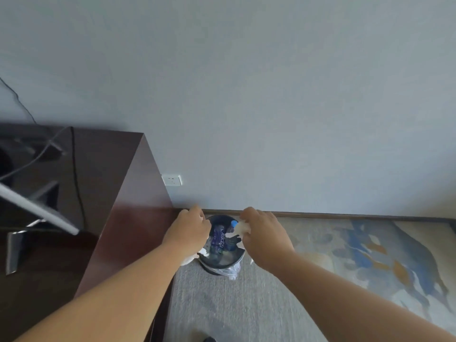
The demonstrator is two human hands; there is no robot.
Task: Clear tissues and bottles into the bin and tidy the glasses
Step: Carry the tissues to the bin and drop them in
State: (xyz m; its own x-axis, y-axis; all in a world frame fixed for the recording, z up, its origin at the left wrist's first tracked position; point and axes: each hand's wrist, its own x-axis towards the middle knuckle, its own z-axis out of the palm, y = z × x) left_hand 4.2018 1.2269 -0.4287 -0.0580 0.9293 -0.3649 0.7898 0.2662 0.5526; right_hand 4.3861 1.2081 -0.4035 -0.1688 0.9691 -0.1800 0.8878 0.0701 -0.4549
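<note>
Head view. Holds both bare arms out over a round dark bin [223, 264] lined with clear plastic, standing on grey carpet [222, 304] just beside a dark brown wooden cabinet [118, 206]. Pinches a crumpled white tissue [240, 228] in the curled fingers of the right hand [265, 233], above the bin's right side. Curls the left hand [188, 232] over the left rim; cannot tell whether anything is held. Inside the bin: a purple-labelled bottle [220, 239] and a blue bottle cap [234, 223].
</note>
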